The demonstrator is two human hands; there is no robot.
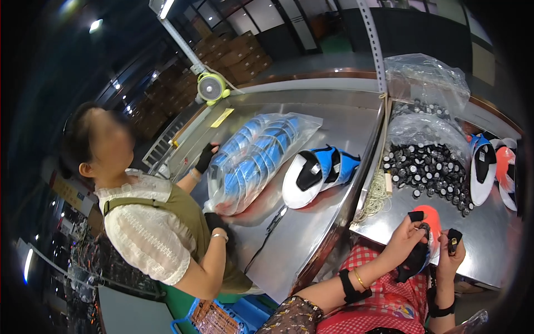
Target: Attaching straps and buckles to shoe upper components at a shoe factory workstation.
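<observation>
Near the front edge of the right-hand table, I hold a coral-and-black cap-like piece (pixel 429 215) above my lap. My left hand (pixel 407 239), with a black cover on a finger, pinches a small black round piece (pixel 425 229) against it. My right hand (pixel 449 256) has closed fingers at the cap-like piece's right side; they partly hide its edge. A black covering with a small shiny spot shows on one of its fingers. Beyond my hands lies a heap of small black round pieces (pixel 428 170), some with white faces, spilling from a clear plastic bag (pixel 425 131).
Blue-white caps (pixel 483 172) and coral-white ones (pixel 505 167) stand at right. Beige cord (pixel 375 197) lies left of the heap. On the left table are more blue-white caps (pixel 320 175), a filled clear bag (pixel 253 161) and a small fan (pixel 212 88). A co-worker (pixel 161 211) touches that bag.
</observation>
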